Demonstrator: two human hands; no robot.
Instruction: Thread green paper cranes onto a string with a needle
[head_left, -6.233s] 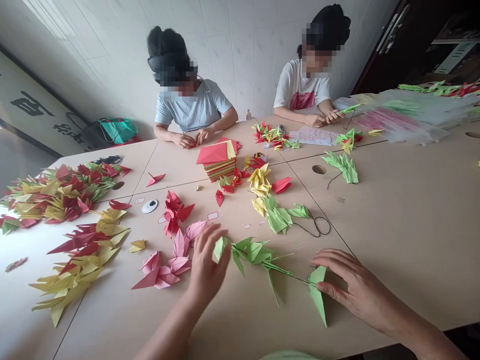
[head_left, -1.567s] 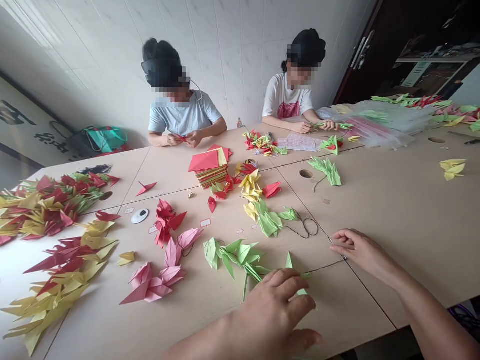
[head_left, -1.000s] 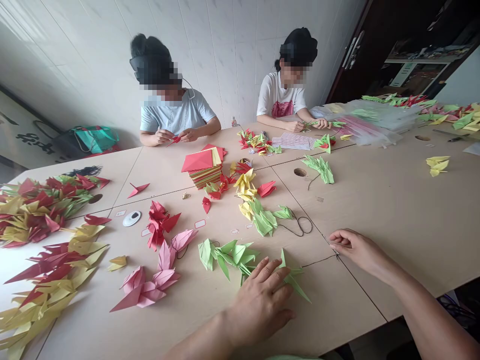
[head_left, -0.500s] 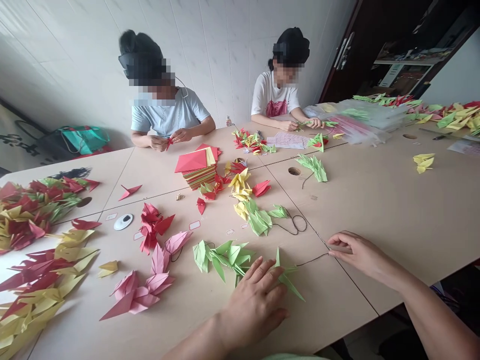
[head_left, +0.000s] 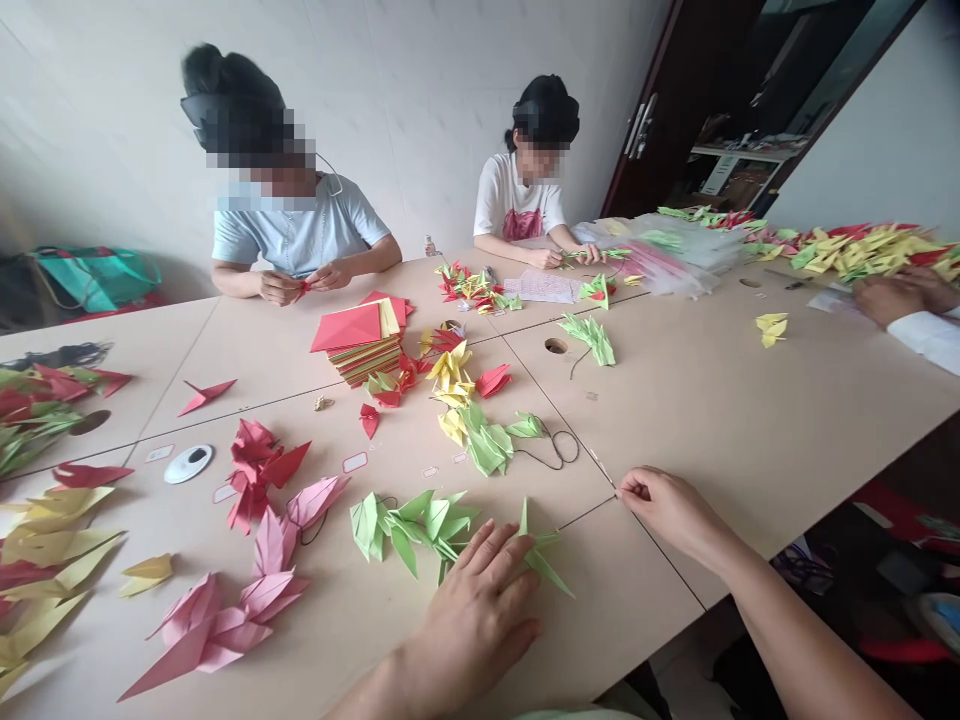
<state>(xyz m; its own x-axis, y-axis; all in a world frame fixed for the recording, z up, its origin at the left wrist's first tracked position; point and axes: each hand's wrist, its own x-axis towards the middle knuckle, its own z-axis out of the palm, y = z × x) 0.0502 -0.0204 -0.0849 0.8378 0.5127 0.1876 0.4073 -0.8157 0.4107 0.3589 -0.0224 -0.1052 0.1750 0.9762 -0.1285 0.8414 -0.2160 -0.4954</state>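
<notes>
A string of green paper cranes (head_left: 409,517) lies on the table (head_left: 750,420) in front of me. My left hand (head_left: 476,615) rests flat with fingers spread, its fingertips on the last green crane (head_left: 541,552). A thin dark thread (head_left: 585,512) runs from that crane to my right hand (head_left: 667,505), whose fingers pinch the thread's end together with a needle (head_left: 602,468).
Pink cranes (head_left: 247,590), red cranes (head_left: 255,465), a stack of coloured paper (head_left: 360,340) and more green and yellow cranes (head_left: 472,420) lie beyond. Two seated people fold paper across the table. A third person's hand (head_left: 896,295) rests at the far right by a crane pile.
My left hand slid from the string's left end to its right end. My right hand let go of the last crane and now pinches the thread, drawn taut. The camera has swung right.
</notes>
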